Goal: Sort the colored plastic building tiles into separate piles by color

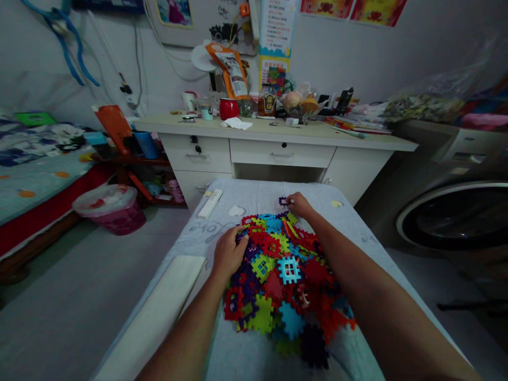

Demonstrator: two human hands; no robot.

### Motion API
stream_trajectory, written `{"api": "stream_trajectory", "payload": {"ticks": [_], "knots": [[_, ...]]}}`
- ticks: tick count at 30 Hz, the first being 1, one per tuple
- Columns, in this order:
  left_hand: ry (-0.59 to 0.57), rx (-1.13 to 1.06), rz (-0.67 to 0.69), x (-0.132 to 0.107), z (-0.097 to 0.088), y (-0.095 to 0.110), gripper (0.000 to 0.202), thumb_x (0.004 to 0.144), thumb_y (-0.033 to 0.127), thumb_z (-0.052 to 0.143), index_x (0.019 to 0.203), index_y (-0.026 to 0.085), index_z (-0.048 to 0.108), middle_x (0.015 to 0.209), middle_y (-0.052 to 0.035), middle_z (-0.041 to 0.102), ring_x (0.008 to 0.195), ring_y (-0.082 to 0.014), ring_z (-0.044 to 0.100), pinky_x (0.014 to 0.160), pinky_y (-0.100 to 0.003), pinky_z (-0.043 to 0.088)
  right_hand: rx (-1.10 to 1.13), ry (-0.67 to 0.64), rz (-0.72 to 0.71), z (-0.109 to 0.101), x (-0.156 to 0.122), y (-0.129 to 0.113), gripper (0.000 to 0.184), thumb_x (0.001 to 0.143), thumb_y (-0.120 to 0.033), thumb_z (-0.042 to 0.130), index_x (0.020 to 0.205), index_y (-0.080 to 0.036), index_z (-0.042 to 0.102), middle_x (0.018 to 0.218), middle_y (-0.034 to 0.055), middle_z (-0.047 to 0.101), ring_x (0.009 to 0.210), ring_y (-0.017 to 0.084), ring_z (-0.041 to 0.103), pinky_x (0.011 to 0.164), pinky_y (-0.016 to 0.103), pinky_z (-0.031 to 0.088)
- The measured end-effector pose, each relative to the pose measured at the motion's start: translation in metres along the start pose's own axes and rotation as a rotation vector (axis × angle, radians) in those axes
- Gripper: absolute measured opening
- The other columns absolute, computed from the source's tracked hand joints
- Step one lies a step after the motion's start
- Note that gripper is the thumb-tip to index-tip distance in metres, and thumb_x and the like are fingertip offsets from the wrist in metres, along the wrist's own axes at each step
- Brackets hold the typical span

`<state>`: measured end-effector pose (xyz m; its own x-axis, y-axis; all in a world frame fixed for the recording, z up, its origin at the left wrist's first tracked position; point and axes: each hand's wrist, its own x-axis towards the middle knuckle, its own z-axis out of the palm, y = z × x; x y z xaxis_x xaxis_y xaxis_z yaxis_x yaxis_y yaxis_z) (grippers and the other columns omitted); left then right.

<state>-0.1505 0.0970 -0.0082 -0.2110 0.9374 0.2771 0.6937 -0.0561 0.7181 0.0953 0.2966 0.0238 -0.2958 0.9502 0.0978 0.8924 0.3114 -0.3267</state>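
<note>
A heap of plastic interlocking puzzle blocks (pixel 273 286) in red, green, blue, orange and dark purple lies on the cloth-covered table. My left hand (pixel 230 251) rests against the heap's left edge, thumb apart from the fingers, touching dark purple blocks; its fingertips are partly hidden. Beyond the heap's far side, my right hand (pixel 301 205) pinches a small dark purple block with a square opening (pixel 282 201), just over the cloth. A light blue window-shaped block (pixel 289 270) and a green window-shaped block (pixel 262 267) lie on top of the heap.
A long white board (pixel 174 296) lies along the table's left side, with a white strip (pixel 210 204) farther back. Behind stands a cluttered desk (pixel 278 135). A washing machine (pixel 456 174) is on the right; a pink bin (pixel 113 211) stands left.
</note>
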Motion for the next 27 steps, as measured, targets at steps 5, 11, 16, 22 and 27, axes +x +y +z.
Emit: {"api": "stream_trajectory", "payload": {"ticks": [5,11,16,22,27], "knots": [[-0.009,0.001,-0.002,0.000,-0.001,0.001,0.035,0.088,0.036,0.050,0.118,0.021,0.063,0.119,-0.0076,0.068,0.113,-0.0242,0.061,0.102,-0.042,0.045,0.167,-0.184,-0.123,-0.013,-0.027,0.002,0.036,0.082,-0.009,0.057,0.115,-0.015,0.069,0.118,0.0094,0.069,0.096,0.017,0.064,0.089,0.026,0.047],[-0.014,0.008,0.001,0.000,0.000,0.001,0.036,0.088,0.036,0.050,0.118,0.021,0.062,0.119,-0.0073,0.068,0.112,-0.0243,0.061,0.102,-0.041,0.045,0.148,-0.312,-0.171,-0.015,-0.050,-0.003,0.054,0.071,-0.005,0.060,0.124,-0.015,0.065,0.121,0.0090,0.068,0.092,0.018,0.064,0.086,0.026,0.048],[-0.010,0.019,0.005,0.001,0.002,-0.002,0.035,0.089,0.036,0.050,0.118,0.021,0.062,0.119,-0.0067,0.068,0.112,-0.0237,0.061,0.101,-0.040,0.045,0.247,-0.258,-0.122,-0.018,-0.055,0.004,0.044,0.070,-0.008,0.064,0.113,-0.016,0.069,0.108,0.0049,0.070,0.082,0.015,0.061,0.079,0.025,0.049],[-0.017,0.021,-0.001,0.001,0.001,-0.002,0.036,0.089,0.037,0.050,0.118,0.020,0.062,0.121,-0.0076,0.067,0.113,-0.0243,0.061,0.101,-0.041,0.045,0.587,-0.355,0.028,-0.032,-0.070,0.018,0.029,0.071,-0.018,0.067,0.099,-0.015,0.069,0.081,-0.0004,0.064,0.061,0.009,0.054,0.057,0.021,0.044],[-0.009,0.024,0.009,0.001,0.000,-0.001,0.036,0.088,0.037,0.050,0.118,0.020,0.063,0.119,-0.0079,0.068,0.112,-0.0244,0.061,0.100,-0.041,0.046,0.698,-0.328,0.085,-0.043,-0.079,0.031,0.024,0.073,-0.019,0.064,0.096,-0.013,0.068,0.056,-0.0057,0.051,0.047,0.007,0.043,0.045,0.018,0.035]]}}
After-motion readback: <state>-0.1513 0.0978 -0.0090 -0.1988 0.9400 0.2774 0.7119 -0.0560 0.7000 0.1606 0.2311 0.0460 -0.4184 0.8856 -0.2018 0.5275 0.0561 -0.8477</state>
